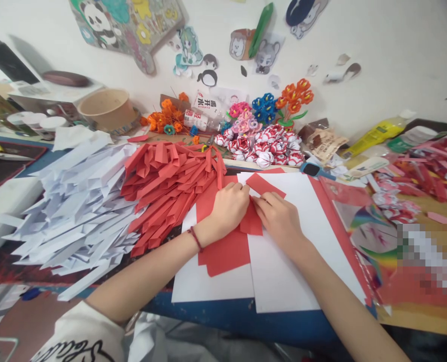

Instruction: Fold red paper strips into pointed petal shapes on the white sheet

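Observation:
My left hand (229,207), a dark red band at its wrist, is closed with its fingertips on a small red paper piece (252,225). From the other side my right hand (280,217) pinches the same piece between thumb and fingers. Part of the paper is hidden behind the fingers, so the exact fold cannot be made out. Just beyond the fingertips lies another red paper strip (266,185). Under my left hand are flat red sheets (227,254), and white sheets (284,284) spread beneath both hands.
Left of my hands are heaps of folded red strips (166,186) and folded white strips (84,201). Red-and-white paper flowers (272,143) and colourful flowers (264,108) stand along the wall. A blue watch (311,169) lies behind the sheets, a yellow bottle (376,136) to the right.

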The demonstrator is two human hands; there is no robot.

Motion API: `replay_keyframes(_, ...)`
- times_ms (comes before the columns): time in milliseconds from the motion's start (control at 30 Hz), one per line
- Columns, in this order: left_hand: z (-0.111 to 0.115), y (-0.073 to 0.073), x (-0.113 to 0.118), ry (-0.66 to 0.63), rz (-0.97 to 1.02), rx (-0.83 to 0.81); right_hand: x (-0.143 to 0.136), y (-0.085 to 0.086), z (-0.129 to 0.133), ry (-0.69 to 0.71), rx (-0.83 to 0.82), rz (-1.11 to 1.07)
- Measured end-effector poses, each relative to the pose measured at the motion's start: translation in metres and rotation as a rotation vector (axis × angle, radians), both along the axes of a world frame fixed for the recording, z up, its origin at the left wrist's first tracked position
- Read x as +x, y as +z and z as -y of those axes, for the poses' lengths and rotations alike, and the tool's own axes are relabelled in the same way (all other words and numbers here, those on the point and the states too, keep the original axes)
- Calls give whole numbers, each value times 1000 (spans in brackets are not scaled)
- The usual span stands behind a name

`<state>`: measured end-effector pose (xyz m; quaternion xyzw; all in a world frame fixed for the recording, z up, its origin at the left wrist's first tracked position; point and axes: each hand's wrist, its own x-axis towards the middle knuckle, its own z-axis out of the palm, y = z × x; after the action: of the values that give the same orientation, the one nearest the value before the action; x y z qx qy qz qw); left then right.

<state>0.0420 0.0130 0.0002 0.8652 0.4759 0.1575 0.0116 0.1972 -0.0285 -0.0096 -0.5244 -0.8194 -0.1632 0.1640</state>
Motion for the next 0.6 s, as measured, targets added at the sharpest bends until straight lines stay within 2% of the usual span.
replay_keyframes(167, 5, 1, -7, -130, -48, 61, 1, 0, 1, -5, -12, -3)
replay_keyframes(367, 7, 0, -17, -127, 44, 17, 2, -2, 1, -8, -8, -4)
replay_keyframes(600, 6, -2, -20, -204, -65, 102, 3, 0, 1, 21, -18, -32)
